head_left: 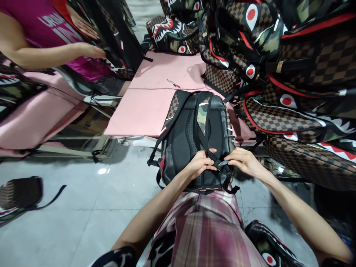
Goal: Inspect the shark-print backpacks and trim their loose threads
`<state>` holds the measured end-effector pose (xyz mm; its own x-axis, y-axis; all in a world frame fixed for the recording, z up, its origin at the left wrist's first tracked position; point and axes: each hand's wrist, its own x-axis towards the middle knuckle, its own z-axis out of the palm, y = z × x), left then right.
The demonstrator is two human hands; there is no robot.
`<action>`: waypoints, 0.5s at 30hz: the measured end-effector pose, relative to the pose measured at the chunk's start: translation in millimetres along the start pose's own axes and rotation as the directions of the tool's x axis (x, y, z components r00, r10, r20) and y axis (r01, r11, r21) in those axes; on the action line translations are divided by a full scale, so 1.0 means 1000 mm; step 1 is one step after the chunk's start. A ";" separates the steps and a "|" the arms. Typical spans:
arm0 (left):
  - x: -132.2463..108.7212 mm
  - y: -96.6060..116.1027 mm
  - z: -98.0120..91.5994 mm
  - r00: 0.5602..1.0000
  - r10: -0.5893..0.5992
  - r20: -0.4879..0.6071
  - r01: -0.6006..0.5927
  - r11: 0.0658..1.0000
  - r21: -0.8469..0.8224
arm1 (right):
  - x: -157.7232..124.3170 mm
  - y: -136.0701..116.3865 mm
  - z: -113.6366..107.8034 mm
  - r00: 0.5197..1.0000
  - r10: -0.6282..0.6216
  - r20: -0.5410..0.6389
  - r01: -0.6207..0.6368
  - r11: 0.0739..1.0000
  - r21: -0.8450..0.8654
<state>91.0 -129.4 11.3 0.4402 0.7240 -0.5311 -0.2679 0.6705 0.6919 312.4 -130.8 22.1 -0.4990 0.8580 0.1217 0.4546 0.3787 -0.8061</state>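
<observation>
A black backpack (180, 148) with checkered and camouflage trim lies back side up, partly on the pink table's edge and partly over my lap. My left hand (200, 163) is closed on the lower end of one shoulder strap (205, 142), near its buckle. Just to the right, my right hand (244, 160) pinches a small pointed metal tool (223, 163), which looks like thread snips. Its tip reaches the strap's lower end beside my left fingers. What the tip touches there is too small to make out.
Piled checkered backpacks (306, 111) crowd the right side. A red-and-white pen-like item (174, 83) lies on the pink table (139, 111). At upper left, a person in a magenta shirt (55, 29) handles another bag. More bags lie on the floor (20, 194), left and lower right.
</observation>
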 end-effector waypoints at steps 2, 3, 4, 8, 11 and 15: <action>-0.002 0.001 0.001 1.000 0.010 -0.005 -0.010 1.000 0.001 | 0.001 0.003 0.000 0.987 0.102 -0.121 -0.087 0.988 0.125; -0.003 0.002 0.001 1.000 0.016 -0.005 -0.016 1.000 0.001 | 0.000 0.005 0.001 0.961 0.180 -0.210 -0.136 0.968 0.210; -0.005 0.003 0.001 1.000 0.023 -0.003 -0.023 1.000 0.000 | -0.001 0.006 0.002 0.925 0.258 -0.279 -0.176 0.941 0.288; -0.009 0.005 0.003 0.998 0.062 0.005 -0.062 0.998 -0.002 | -0.006 -0.002 0.017 0.865 0.433 -0.254 -0.315 0.862 0.397; -0.009 0.006 0.008 0.997 0.076 0.017 -0.076 0.997 0.024 | 0.002 -0.016 0.029 0.900 0.416 -0.134 -0.351 0.871 0.344; -0.009 0.008 0.010 0.993 0.120 0.009 -0.120 0.992 0.045 | 0.021 -0.014 0.027 0.894 0.408 -0.183 -0.328 0.877 0.351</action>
<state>93.8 -132.4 26.3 0.4123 0.7977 -0.4402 -0.2804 0.5708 0.7717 275.8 -127.6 20.8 -0.1257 0.9854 -0.1144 0.3034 -0.0716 -0.9502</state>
